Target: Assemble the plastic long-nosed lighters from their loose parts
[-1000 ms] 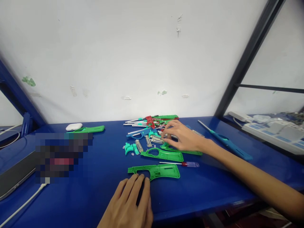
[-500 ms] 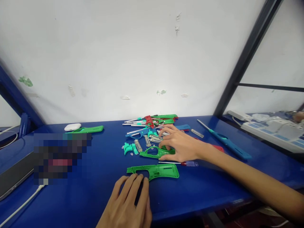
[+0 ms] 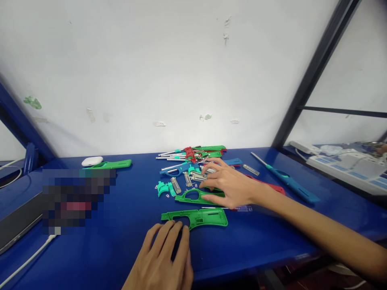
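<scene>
My left hand (image 3: 165,251) lies low in the view, its fingers side by side and slightly bent. Its fingertips touch the near edge of a green lighter casing half (image 3: 211,216), whose ribbed inside faces up. Further back, my right hand (image 3: 225,183) hovers over a second green casing half (image 3: 186,196), thumb and fingers spread. The thumb is at that piece, but whether it touches cannot be made out. Partly under the right hand lies a screwdriver (image 3: 244,208) with a clear purple handle. Clear fuel tanks (image 3: 175,185) and teal triggers (image 3: 163,188) lie beyond the fingers.
Lighter parts with metal rods (image 3: 172,155) are heaped by the wall. A blue long-necked lighter (image 3: 290,181) and a red casing piece (image 3: 272,187) lie right. On the left are a green casing piece (image 3: 117,164), a white case (image 3: 92,161), a dark device (image 3: 21,219) and a cable (image 3: 33,257).
The far green casing half has shifted slightly toward the near one and turned a little. My right hand's thumb and fingers have spread apart. My left hand has stayed put.
</scene>
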`<state>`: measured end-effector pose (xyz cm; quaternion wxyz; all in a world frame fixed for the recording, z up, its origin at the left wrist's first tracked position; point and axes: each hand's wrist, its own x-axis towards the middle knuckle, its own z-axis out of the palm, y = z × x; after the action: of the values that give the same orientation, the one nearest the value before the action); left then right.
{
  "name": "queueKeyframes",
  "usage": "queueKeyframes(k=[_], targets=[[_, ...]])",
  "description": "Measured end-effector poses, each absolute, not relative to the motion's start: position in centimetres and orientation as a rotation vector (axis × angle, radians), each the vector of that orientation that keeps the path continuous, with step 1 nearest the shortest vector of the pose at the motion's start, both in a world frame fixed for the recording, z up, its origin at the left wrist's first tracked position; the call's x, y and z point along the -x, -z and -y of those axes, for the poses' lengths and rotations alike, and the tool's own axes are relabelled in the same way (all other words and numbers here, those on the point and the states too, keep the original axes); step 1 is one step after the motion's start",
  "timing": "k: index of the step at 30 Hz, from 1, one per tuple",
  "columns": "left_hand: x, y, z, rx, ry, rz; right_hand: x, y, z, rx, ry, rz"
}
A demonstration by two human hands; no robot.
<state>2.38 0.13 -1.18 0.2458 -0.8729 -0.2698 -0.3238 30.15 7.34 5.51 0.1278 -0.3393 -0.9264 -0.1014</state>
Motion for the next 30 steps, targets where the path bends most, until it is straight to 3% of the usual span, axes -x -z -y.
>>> queueKeyframes(k=[30], targets=[[-2.6, 0.8, -0.3, 2.367, 0.935, 0.724, -33.7, -4.1, -11.2, 1.466, 0.472, 2.386]])
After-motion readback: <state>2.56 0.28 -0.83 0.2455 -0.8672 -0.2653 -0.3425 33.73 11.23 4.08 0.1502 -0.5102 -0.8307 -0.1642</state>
